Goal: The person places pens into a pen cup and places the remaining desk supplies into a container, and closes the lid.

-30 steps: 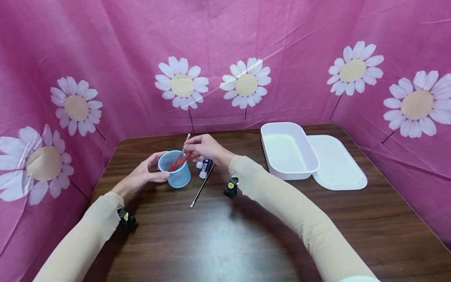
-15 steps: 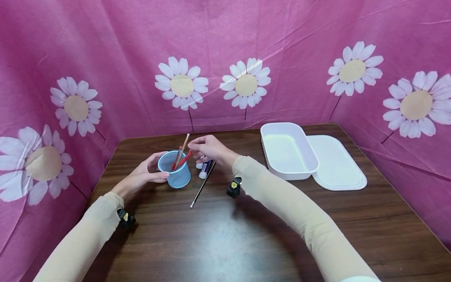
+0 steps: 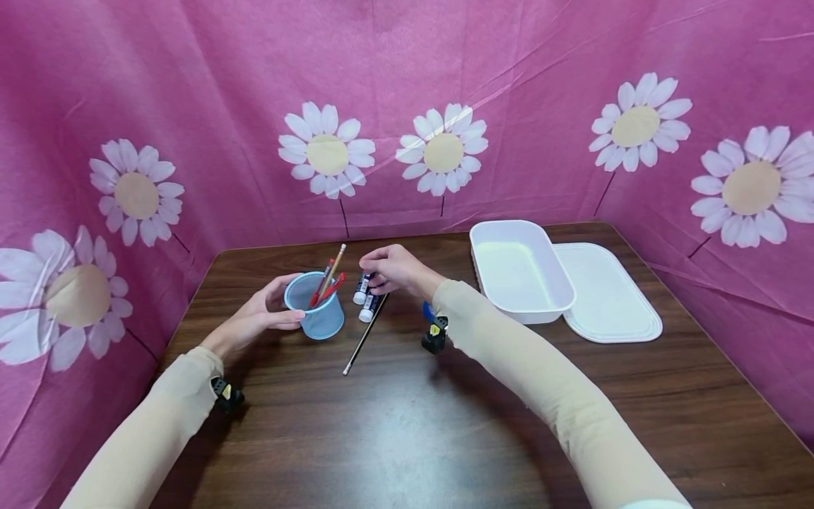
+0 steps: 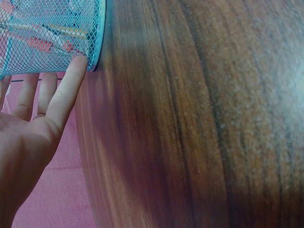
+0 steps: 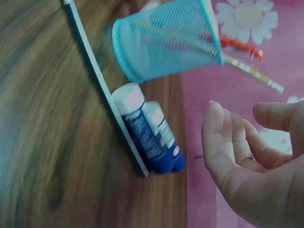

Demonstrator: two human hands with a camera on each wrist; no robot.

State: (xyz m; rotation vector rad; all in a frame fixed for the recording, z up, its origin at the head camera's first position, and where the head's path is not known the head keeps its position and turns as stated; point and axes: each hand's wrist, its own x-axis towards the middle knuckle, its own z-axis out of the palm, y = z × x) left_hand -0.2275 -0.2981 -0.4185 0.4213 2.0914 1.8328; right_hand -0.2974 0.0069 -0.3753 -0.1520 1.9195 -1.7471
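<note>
A light-blue mesh pencil cup (image 3: 323,324) stands upright at the left. My left hand (image 3: 267,307) holds it, thumb on the near side and fingers behind. Several items lean inside, among them a pencil (image 3: 338,261) with a white eraser end and a red-handled item (image 5: 242,46) above the rim. My right hand (image 3: 397,268), fingers loosely bent, holds nothing and hovers right of the cup, above two blue glue sticks (image 5: 149,137) with white caps. A dark pencil (image 3: 362,346) lies alongside the glue sticks, its eraser end toward me.
A white plastic tub (image 3: 486,300) stands at the back right, its white lid (image 3: 617,297) flat beside it. A small blue object (image 3: 428,311) shows partly behind the right wrist camera. Pink flowered cloth (image 3: 394,63) hangs around the wooden table (image 3: 394,438).
My right hand has let go of the items in the cup and moved right, away from the rim. The glue sticks show more fully. My left hand has stayed on the cup.
</note>
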